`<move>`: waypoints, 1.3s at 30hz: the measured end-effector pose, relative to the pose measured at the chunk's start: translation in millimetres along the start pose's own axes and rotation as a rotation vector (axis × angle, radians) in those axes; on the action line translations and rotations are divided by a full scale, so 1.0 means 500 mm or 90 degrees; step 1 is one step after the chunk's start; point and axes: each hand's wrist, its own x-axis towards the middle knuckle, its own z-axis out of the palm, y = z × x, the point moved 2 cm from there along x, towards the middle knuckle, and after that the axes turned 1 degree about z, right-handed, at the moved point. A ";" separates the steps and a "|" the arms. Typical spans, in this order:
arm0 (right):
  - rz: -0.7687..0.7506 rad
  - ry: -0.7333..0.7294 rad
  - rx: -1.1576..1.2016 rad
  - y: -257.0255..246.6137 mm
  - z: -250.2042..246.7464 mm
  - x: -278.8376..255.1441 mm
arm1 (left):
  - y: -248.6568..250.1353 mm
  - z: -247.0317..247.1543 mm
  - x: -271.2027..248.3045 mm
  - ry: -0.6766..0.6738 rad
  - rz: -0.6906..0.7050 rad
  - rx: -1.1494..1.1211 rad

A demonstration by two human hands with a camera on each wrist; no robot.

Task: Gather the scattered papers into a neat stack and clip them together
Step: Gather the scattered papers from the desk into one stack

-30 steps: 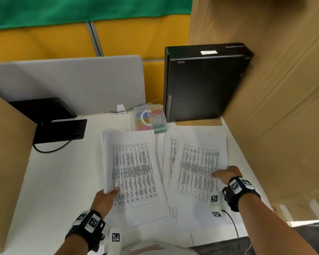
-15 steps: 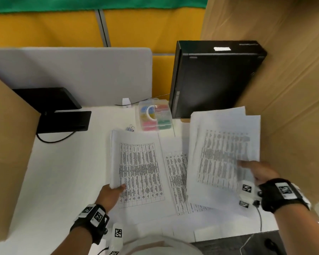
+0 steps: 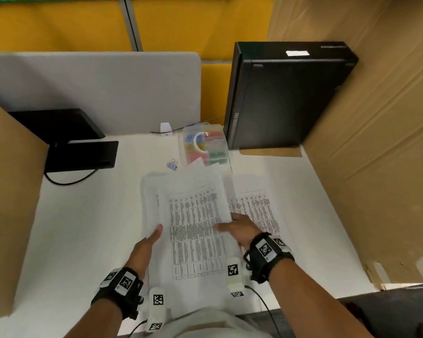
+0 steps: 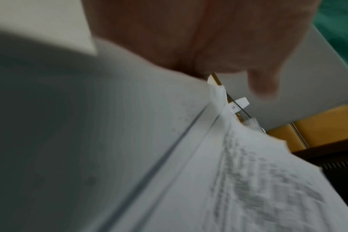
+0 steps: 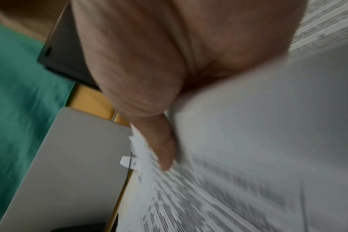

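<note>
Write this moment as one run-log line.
left hand: holds papers | right hand: holds papers | one sheet still on desk | clip untouched

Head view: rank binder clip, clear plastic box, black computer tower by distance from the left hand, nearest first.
From the left hand:
1. binder clip, on the desk beyond the papers, just left of the box.
2. clear plastic box, behind the papers, further right.
3. black computer tower, far right, at the back.

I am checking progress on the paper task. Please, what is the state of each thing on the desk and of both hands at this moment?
Left hand: holds the left edge of the pile, thumb on top.
Right hand: pinches the top sheets, thumb on the print.
Pile of papers: gathered in the middle, edges uneven, not clipped.
Loose sheet: flat on the desk, right of the pile.
Binder clip: on the desk, unused.
Clear clip box: holds coloured clips; lid state unclear.
</note>
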 end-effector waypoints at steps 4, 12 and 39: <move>-0.001 0.072 0.086 0.004 -0.035 0.012 | -0.024 -0.018 0.022 0.034 0.028 0.112; 0.058 0.437 -0.124 0.041 -0.199 0.039 | -0.009 -0.082 0.040 0.114 0.052 0.123; 0.063 0.042 0.006 0.016 0.018 0.057 | -0.050 -0.069 0.074 0.064 0.052 0.127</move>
